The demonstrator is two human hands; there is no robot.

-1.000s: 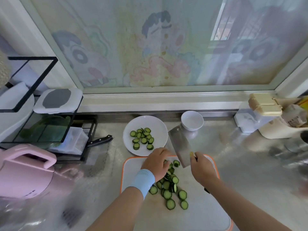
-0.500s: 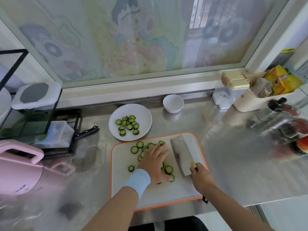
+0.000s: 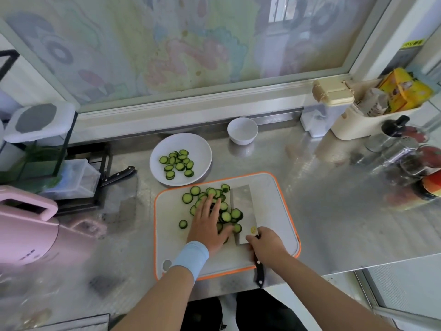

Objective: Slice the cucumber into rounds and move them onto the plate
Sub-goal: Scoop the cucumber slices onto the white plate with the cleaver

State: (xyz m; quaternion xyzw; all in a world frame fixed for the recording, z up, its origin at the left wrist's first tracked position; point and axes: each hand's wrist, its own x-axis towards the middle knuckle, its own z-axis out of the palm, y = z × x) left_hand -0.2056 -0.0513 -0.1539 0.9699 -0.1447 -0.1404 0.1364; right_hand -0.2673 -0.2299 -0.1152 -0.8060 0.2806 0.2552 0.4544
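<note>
Several green cucumber rounds (image 3: pixel 226 216) lie in a loose pile on the white cutting board with an orange rim (image 3: pixel 281 206). My left hand (image 3: pixel 208 223) lies flat on the pile with straight fingers, pressing rounds toward the cleaver. The cleaver (image 3: pixel 243 209) lies with its broad blade low over the board, right of the pile. My right hand (image 3: pixel 266 247) grips its black handle. The white plate (image 3: pixel 200 149) behind the board holds several more rounds (image 3: pixel 177 163).
A small white bowl (image 3: pixel 242 130) stands right of the plate. A black-handled knife (image 3: pixel 118 175) and a rack sit at the left, with a pink appliance (image 3: pixel 26 225) in front. Containers and jars (image 3: pixel 391 139) crowd the right side of the steel counter.
The cleaver came down from held upright to low over the board. My left hand flattened onto the rounds and pushed them toward the blade. The camera view shifted right.
</note>
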